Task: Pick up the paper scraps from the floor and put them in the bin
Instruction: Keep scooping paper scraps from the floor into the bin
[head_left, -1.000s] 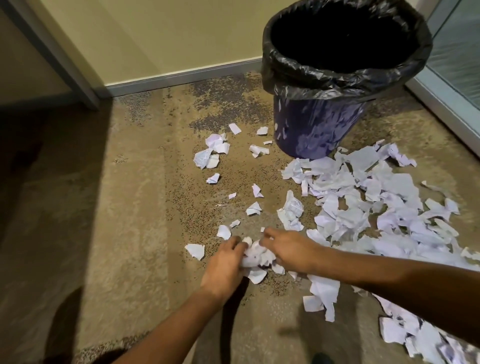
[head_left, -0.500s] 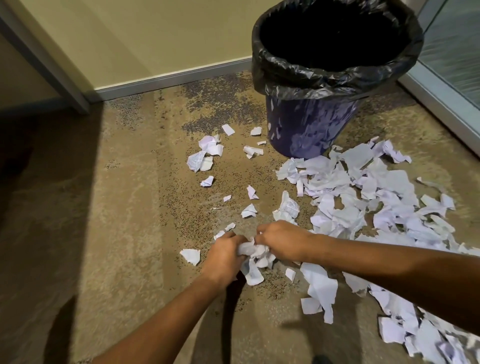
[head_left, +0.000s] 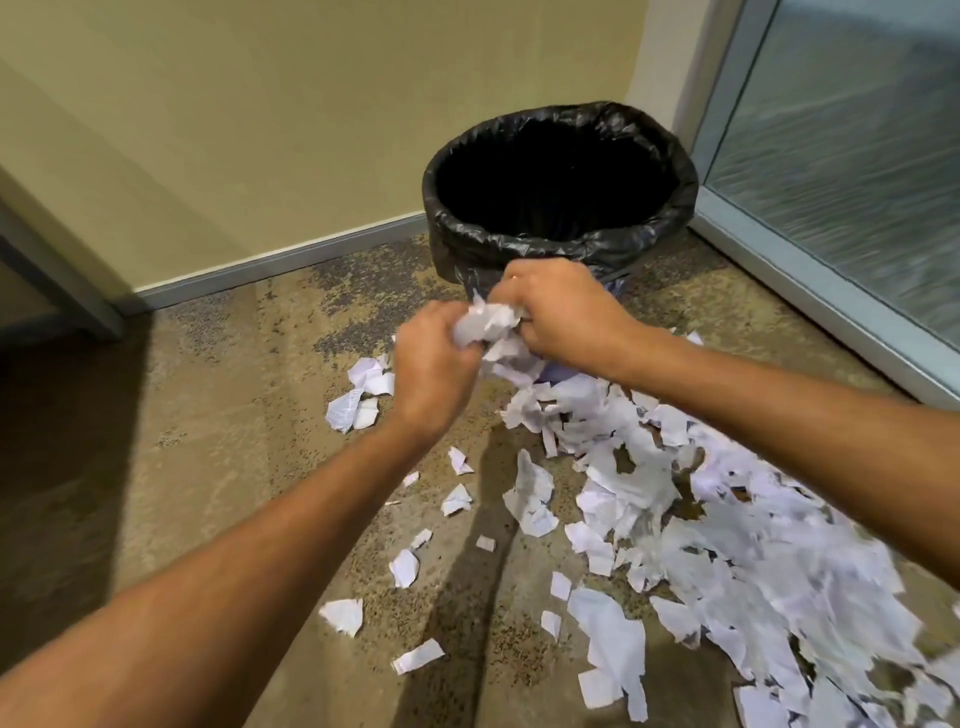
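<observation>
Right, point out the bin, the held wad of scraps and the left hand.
bin (head_left: 644, 236): head view, front rim of the black liner.
wad of scraps (head_left: 488, 325): head view, crumpled middle between both hands.
left hand (head_left: 434, 366): head view, back of the hand.

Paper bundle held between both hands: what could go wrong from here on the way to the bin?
1. The paper bundle is loose, with pieces hanging below the left hand and right hand; some may drop back onto the floor.
2. The hands are short of the bin opening, so an early release would likely miss.
3. A bump could tip the bin.
</observation>
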